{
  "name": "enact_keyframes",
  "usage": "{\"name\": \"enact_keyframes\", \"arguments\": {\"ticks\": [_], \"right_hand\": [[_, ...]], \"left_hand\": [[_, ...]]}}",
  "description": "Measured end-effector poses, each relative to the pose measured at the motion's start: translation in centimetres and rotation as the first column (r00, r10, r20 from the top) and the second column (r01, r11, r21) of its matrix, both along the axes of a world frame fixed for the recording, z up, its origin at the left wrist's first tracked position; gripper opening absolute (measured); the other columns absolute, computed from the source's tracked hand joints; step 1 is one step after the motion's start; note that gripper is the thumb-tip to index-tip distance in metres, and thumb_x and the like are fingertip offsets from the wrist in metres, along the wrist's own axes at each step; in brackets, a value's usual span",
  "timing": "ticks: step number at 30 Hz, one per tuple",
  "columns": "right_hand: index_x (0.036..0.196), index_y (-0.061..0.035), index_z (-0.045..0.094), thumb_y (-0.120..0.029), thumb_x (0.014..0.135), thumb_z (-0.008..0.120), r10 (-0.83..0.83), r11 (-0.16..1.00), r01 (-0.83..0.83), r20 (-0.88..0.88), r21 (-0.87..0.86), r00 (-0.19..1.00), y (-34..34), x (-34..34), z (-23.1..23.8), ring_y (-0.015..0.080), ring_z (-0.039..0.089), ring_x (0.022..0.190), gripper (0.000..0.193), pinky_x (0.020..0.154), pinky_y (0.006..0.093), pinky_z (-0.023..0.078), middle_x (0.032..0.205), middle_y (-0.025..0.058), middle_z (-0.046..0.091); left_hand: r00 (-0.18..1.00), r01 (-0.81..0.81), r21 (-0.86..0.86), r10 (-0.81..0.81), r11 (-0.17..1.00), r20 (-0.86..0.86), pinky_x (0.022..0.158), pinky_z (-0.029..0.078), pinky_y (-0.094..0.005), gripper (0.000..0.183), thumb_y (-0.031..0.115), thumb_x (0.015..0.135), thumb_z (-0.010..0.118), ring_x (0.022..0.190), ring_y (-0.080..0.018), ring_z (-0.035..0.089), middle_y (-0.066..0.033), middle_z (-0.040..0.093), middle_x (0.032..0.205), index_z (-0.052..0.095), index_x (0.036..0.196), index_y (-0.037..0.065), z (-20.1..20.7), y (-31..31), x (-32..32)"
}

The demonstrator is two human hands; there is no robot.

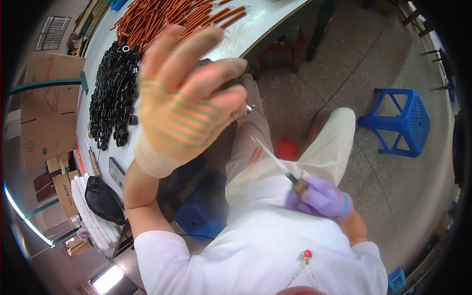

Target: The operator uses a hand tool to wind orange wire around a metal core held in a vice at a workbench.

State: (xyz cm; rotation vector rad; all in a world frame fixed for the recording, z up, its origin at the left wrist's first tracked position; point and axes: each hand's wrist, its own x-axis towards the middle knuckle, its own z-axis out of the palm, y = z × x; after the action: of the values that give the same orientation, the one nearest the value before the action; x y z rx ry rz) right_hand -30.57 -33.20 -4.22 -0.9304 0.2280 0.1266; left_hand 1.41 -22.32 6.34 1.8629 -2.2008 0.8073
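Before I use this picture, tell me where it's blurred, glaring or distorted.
Head view: left hand soft at the fingertips; right hand and its tool blurred, perhaps by motion; light strips and bright panel blown out toward lower left; green bar looks bowed, likely by the fisheye; corners black; blue stool fairly crisp.

At 11 o'clock from centre, slender orange rods (147, 19) lie on a flat pale table (263, 19); beside them, at 10, small black rings (108, 98), with the yellow-gloved left hand (179, 108) nearer centre; beyond, at 9, a brown cardboard box (49, 113). At 4, the purple-gloved right hand (322, 196); at 3, a blue plastic stool (413, 120) on the grey floor (373, 206).
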Motion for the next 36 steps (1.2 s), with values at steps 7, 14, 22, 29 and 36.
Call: {"name": "enact_keyframes", "arguments": {"ticks": [7, 14, 22, 29, 36], "right_hand": [[0.094, 0.0, 0.063, -0.027, 0.105, 0.048, -0.013, 1.0, 0.013, -0.005, -0.021, 1.0, -0.5, 10.1, 0.5, 0.0079, 0.05, 0.046, 0.033, 0.044, 0.0248, 0.039, 0.06, 0.0028, 0.055], [0.101, 0.0011, 0.066, -0.017, 0.103, 0.05, -0.068, 0.944, 0.087, 0.073, -0.32, 0.995, 0.3, -1.1, -0.2, 0.0093, 0.057, 0.05, 0.024, 0.05, 0.0259, 0.045, 0.063, 0.0022, 0.058], [0.099, -0.0018, 0.064, -0.026, 0.103, 0.054, -0.028, 0.999, 0.028, -0.007, -0.031, 1.0, -0.7, 9.6, 0.1, 0.0089, 0.052, 0.049, 0.026, 0.048, 0.0253, 0.041, 0.062, 0.003, 0.056], [0.099, 0.0006, 0.067, -0.02, 0.103, 0.053, -0.093, 0.893, 0.111, 0.062, -0.437, 0.994, 0.9, -1.3, 0.0, 0.0108, 0.058, 0.057, 0.025, 0.055, 0.0271, 0.046, 0.067, 0.0017, 0.062], [0.101, 0.0012, 0.064, -0.014, 0.102, 0.049, -0.049, 0.958, 0.049, 0.007, -0.283, 0.999, -1.4, 9.6, 0.4, 0.0077, 0.052, 0.05, 0.022, 0.047, 0.0247, 0.04, 0.062, 0.0009, 0.057]], "left_hand": [[0.462, -0.383, -0.104, 0.093, 0.918, -0.882, 0.101, 0.05, -0.0362, 0.012, 0.012, 0.091, 0.077, 0.114, -0.0199, 0.063, -0.0092, 0.072, 0.108, 0.076, 0.099, 0.003, -3.4, -1.7, 3.1], [0.965, -0.041, 0.07, 0.057, 0.997, -0.255, 0.111, 0.045, -0.0477, 0.031, 0.031, 0.071, 0.087, 0.135, -0.0352, 0.054, -0.0077, 0.068, 0.131, 0.082, 0.099, 0.021, -0.6, -0.4, -1.2], [0.276, -0.451, 0.018, 0.158, 0.892, -0.948, 0.1, 0.051, -0.0361, 0.021, 0.014, 0.085, 0.082, 0.121, -0.027, 0.062, -0.0142, 0.067, 0.122, 0.077, 0.101, 0.002, -4.2, -1.7, 2.4], [0.928, -0.034, -0.08, 0.002, 0.996, -0.372, 0.107, 0.047, -0.0422, 0.028, 0.023, 0.075, 0.088, 0.132, -0.0333, 0.056, -0.0104, 0.065, 0.133, 0.081, 0.101, 0.014, -1.7, -0.7, -0.7], [0.566, -0.441, -0.296, 0.007, 0.847, -0.824, 0.099, 0.051, -0.0354, 0.013, 0.009, 0.086, 0.08, 0.123, -0.0269, 0.062, -0.0113, 0.073, 0.108, 0.075, 0.097, 0.004, -4.8, -1.6, 2.0]]}}
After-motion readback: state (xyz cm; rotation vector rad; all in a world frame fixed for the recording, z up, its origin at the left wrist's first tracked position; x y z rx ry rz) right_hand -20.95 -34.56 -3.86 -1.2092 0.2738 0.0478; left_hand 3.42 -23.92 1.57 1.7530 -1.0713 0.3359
